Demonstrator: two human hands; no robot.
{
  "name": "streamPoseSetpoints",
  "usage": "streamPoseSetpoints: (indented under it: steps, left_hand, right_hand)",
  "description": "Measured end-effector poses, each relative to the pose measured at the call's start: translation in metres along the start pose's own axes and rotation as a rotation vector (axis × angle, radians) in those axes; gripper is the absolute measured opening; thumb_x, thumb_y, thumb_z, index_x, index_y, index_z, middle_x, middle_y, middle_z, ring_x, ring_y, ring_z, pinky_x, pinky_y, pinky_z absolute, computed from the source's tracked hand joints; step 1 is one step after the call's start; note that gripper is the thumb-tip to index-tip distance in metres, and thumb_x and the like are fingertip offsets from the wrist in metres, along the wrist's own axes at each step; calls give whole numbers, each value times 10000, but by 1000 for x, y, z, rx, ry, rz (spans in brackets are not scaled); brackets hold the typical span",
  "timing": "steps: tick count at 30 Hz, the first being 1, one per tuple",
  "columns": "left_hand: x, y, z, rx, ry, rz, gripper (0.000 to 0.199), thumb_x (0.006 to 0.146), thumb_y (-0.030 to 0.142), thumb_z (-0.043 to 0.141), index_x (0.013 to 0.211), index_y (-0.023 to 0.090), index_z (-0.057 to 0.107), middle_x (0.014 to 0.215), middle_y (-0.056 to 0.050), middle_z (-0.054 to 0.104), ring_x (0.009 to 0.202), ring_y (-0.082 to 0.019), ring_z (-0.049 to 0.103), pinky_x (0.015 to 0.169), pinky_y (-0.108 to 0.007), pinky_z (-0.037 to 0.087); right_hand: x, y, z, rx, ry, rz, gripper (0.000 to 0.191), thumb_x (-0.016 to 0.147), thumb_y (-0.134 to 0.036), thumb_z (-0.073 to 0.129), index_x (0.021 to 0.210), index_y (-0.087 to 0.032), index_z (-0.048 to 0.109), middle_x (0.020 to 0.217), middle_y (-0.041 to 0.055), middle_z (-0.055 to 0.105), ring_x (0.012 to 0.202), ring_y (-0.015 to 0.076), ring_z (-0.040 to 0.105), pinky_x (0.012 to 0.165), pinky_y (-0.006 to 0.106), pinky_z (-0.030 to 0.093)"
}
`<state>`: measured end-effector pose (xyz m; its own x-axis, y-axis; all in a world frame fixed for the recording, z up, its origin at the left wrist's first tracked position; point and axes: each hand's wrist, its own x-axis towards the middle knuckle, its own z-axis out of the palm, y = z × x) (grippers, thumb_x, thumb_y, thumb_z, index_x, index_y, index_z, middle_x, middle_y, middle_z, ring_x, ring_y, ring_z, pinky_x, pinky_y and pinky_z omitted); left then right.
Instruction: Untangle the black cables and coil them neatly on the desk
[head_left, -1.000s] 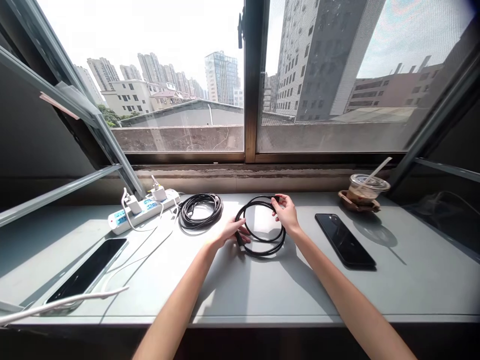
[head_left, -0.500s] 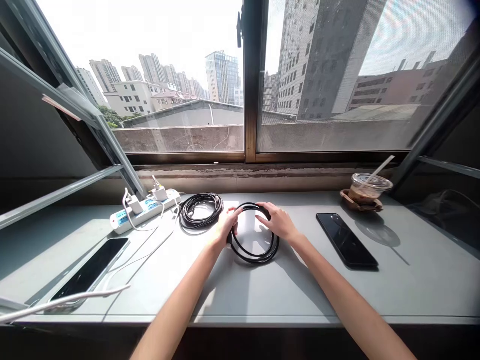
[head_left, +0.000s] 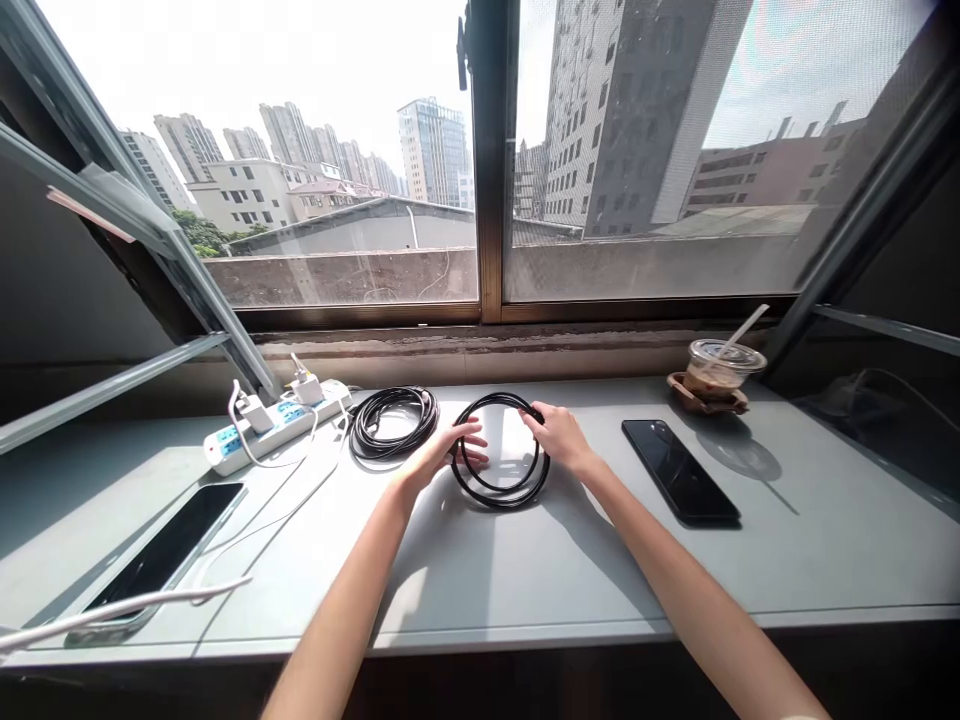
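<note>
A coil of black cable (head_left: 499, 504) is between my two hands, tilted up over the grey desktop. My right hand (head_left: 559, 436) pinches its upper right side, with the thumb toward the inside of the loop. On the coil's left side my left hand (head_left: 437, 456) has its fingers spread apart and reaching into the loop, with the strands crossing in front of them. To the left, a second, thicker coil of black cable (head_left: 365, 440) lies flat near my left hand.
A white power strip (head_left: 274, 432) with plugged-in chargers and white cords is at the back left. One phone (head_left: 166, 545) lies at the left, another phone (head_left: 679, 470) at the right. A lidded drink cup (head_left: 718, 372) sits in a brown holder (head_left: 705, 402) near the window.
My left hand has loosened from the coil, and its fingers are now spread. The coil has turned and tilted up slightly; my right hand keeps hold. The whole view has shifted a little.
</note>
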<state>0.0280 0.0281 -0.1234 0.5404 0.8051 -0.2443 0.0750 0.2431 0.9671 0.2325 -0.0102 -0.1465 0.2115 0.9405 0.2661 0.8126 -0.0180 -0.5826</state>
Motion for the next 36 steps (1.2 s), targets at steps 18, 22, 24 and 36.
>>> streamPoseSetpoints:
  steps: [18,22,24,36]
  left_hand:
    - [5,-9,-4,164,75,-66,347,695,248,617,995,134,487,874,-109,678,643,-211,667,606,-321,545]
    - [4,-6,-10,-56,-30,-60,413,704,222,614,1076,125,462,982,-137,663,718,-231,686,720,-353,546]
    - [6,-5,-12,-122,0,-55,407,717,175,579,1097,124,442,1019,-146,655,739,-218,687,750,-339,545]
    - [13,2,10,-198,400,215,736,655,18,628,1314,203,359,1061,-73,630,1014,-168,629,1017,-322,415]
  right_hand:
    - [0,-1,-7,-73,67,42,228,790,-308,499,969,-228,616,808,37,681,750,195,612,611,253,368]
    - [4,5,-3,211,49,59,342,719,-246,558,1056,-209,605,859,32,683,710,163,608,597,247,433]
    - [6,7,-1,432,-26,118,406,708,-250,566,1109,-186,582,816,26,670,525,110,540,469,226,412]
    - [22,21,16,1080,-114,305,525,679,-296,692,1167,-163,551,801,12,642,359,11,357,321,166,283]
